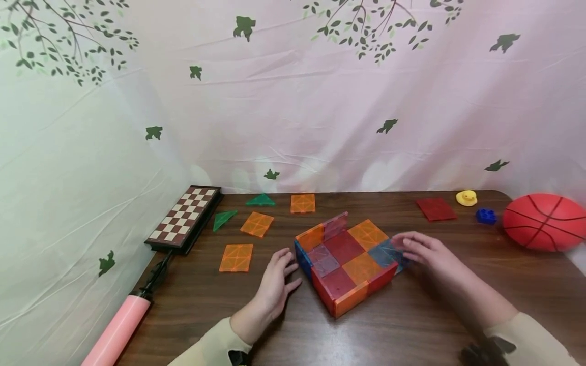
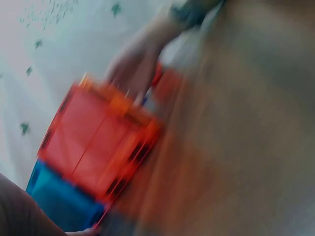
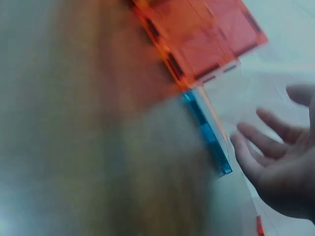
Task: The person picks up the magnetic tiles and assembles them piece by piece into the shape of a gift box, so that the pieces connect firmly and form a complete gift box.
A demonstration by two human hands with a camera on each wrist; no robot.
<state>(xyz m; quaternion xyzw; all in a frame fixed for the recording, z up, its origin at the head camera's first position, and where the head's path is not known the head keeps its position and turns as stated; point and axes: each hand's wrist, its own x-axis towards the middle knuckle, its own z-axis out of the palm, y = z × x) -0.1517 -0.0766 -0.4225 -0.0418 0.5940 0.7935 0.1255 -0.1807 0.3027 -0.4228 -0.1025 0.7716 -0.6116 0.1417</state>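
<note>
A shallow box of translucent magnetic tiles (image 1: 361,268) stands on the table, its floor patched in orange, red, purple and blue. Low walls rise on its left and front sides, and a purple tile (image 1: 336,225) stands upright at the back. Beside the blue left wall (image 1: 303,259) is my left hand (image 1: 276,284), fingers loosely bent, holding nothing. My right hand (image 1: 421,248) hovers by the box's right corner, near a blue tile (image 3: 209,135). Its fingers are relaxed and grip nothing; whether a fingertip touches the tile I cannot tell. Both wrist views are blurred.
Several loose orange tiles (image 1: 236,257) and two green triangles (image 1: 261,200) lie to the left and behind. A chessboard (image 1: 185,213) and a pink pump (image 1: 120,328) are at far left. To the right are a red tile (image 1: 436,209), rubber duck (image 1: 467,198), blue brick (image 1: 486,216) and red ball (image 1: 545,222).
</note>
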